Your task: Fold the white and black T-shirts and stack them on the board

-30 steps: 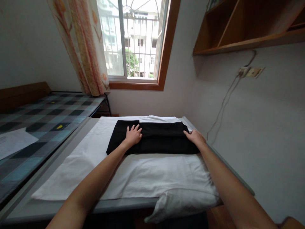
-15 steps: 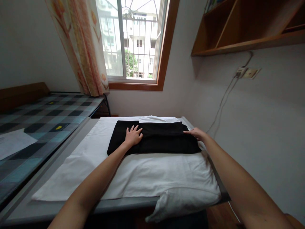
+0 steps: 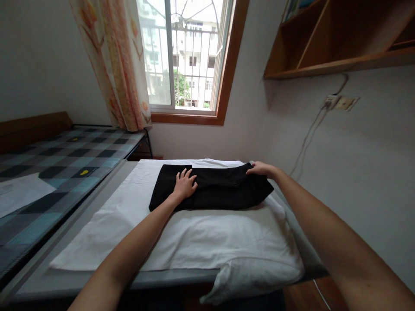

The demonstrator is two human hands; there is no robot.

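A folded black garment (image 3: 217, 194), its exact kind not clear, lies across a white cloth (image 3: 207, 237) spread over a grey table. My left hand (image 3: 186, 183) rests flat on the garment's left part, fingers spread. At its far right end, my right hand (image 3: 261, 169) pinches the edge and holds it raised off the cloth, so the right end is bent upward. The white cloth hangs over the table's front edge in a bunched, sleeve-like piece (image 3: 246, 278).
On the left a bed with a checked mattress (image 3: 94, 151) adjoins the table (image 3: 39, 283); papers (image 3: 24, 192) lie on it. A curtained window (image 3: 184, 65) is ahead. A wooden shelf (image 3: 311, 56) and a socket with cables (image 3: 337, 103) are on the right wall.
My right hand has closed on the garment's right end and lifted it, shifting slightly away and to the left. My left hand stays pressed on the garment. The view has shifted slightly.
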